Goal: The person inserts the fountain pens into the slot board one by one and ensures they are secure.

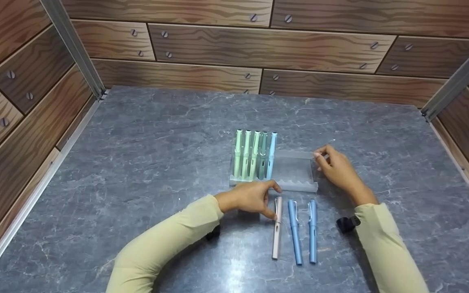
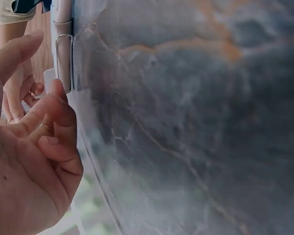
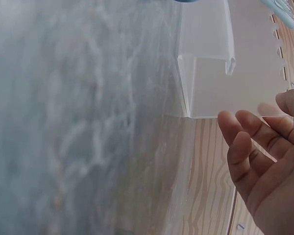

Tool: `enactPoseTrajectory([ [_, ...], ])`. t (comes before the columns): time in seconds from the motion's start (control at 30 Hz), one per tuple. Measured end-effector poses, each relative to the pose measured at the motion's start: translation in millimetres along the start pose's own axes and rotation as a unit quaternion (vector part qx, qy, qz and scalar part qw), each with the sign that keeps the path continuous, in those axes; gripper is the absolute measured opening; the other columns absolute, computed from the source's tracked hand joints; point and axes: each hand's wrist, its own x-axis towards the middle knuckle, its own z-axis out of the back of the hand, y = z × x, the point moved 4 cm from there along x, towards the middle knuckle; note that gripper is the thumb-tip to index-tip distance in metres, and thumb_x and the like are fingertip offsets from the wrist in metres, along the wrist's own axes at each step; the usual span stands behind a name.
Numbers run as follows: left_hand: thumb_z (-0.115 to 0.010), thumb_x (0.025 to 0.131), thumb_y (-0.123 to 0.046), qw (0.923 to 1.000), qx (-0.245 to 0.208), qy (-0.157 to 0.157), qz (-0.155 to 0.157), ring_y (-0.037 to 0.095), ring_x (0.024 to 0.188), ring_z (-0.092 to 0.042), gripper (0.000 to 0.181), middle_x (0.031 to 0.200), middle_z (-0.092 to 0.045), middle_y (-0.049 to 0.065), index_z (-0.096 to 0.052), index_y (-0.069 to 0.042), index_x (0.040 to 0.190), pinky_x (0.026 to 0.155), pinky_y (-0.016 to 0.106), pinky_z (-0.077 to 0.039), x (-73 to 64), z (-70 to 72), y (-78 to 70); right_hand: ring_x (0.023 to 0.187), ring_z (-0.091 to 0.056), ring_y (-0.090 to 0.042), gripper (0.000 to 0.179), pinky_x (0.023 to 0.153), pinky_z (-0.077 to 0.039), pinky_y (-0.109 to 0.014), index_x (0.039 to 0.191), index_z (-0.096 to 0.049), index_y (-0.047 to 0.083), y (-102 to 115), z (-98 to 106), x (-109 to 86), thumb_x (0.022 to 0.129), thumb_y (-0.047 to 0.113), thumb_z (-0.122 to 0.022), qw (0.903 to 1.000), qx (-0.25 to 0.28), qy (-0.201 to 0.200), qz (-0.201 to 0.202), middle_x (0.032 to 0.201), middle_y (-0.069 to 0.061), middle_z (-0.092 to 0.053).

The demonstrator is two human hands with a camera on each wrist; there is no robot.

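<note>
A clear plastic pen stand (image 1: 295, 167) holds a row of pens at its left: several light green pens (image 1: 246, 156), a dark green one (image 1: 263, 156) and a light blue one (image 1: 272, 154). Below it lie a pale pink pen (image 1: 277, 234) and two blue pens (image 1: 295, 234). My left hand (image 1: 255, 197) reaches over the pink pen's upper end, thumb and forefinger spread apart; the left wrist view shows fingertips close by its metal clip (image 2: 64, 63). At the stand's upper right corner, my right hand (image 1: 336, 167) pinches the side edge between thumb (image 3: 288, 102) and fingers.
Grey marbled tabletop (image 1: 157, 134) surrounds the stand. Wood-patterned panels (image 1: 234, 47) enclose the back and sides, with metal posts (image 1: 75, 49) at the corners. A notched front lip (image 1: 295, 186) runs along the stand.
</note>
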Motion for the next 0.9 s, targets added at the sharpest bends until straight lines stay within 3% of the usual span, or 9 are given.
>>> enactPoseTrajectory([
  [0.2,-0.082,0.073,-0.036,0.9998,0.012,0.017,0.004,0.004,0.057,-0.052,0.068,0.069,-0.058,-0.012,-0.049,-0.021,0.131,0.053,0.019,-0.040,0.1,-2.6,1.7,0.066,-0.059,-0.009,0.021,0.058,-0.044,-0.020,0.106,-0.057,-0.001,1.2,0.6,0.1,0.100,0.018,-0.050,1.0000,-0.002,-0.006,0.006,0.089,-0.017,-0.063],
  [0.5,-0.082,0.074,-0.032,0.9995,0.016,0.024,0.008,0.005,0.060,-0.049,0.067,0.072,-0.054,-0.011,-0.049,-0.020,0.130,0.054,0.019,-0.038,1.2,-4.7,2.2,0.067,-0.057,-0.009,0.022,0.059,-0.044,-0.021,0.107,-0.057,-0.001,1.2,-1.1,0.4,0.101,0.019,-0.049,1.0000,0.001,-0.002,0.000,0.088,-0.016,-0.063],
  [0.9,-0.082,0.072,-0.038,0.9973,0.069,0.013,0.020,0.009,0.065,-0.048,0.067,0.076,-0.051,-0.010,-0.051,-0.025,0.129,0.056,0.022,-0.038,1.9,-6.8,0.7,0.068,-0.058,-0.011,0.024,0.060,-0.045,-0.022,0.108,-0.057,0.000,0.8,-0.8,-0.3,0.101,0.021,-0.048,0.9999,-0.005,0.004,-0.008,0.091,-0.017,-0.064],
])
